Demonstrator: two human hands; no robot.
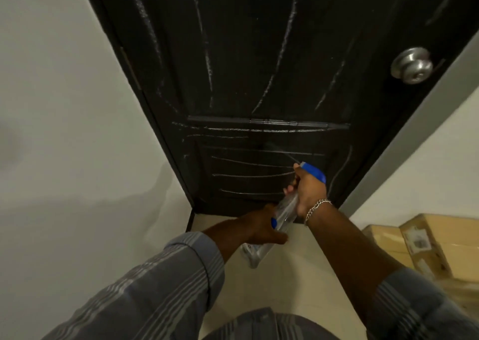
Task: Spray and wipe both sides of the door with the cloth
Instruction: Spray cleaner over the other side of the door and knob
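Note:
The black panelled door [259, 67] fills the top of the view, with pale streaks across its surface. My right hand [309, 193] grips a clear spray bottle [286, 210] by its blue trigger head [315, 171]. The nozzle points at the door's lower panel, and a thin streak runs from it toward the door. My left hand [261, 228] is just below, by the bottle's base, and holds a pale cloth [252, 255] that hangs under it. A small blue patch shows at this hand's fingertips.
A silver round knob [412, 65] sits on the door's right side. A white wall [64, 132] is on the left, and a grey door frame [404, 132] on the right. Cardboard boxes [425, 244] stand on the pale floor [293, 275] at right.

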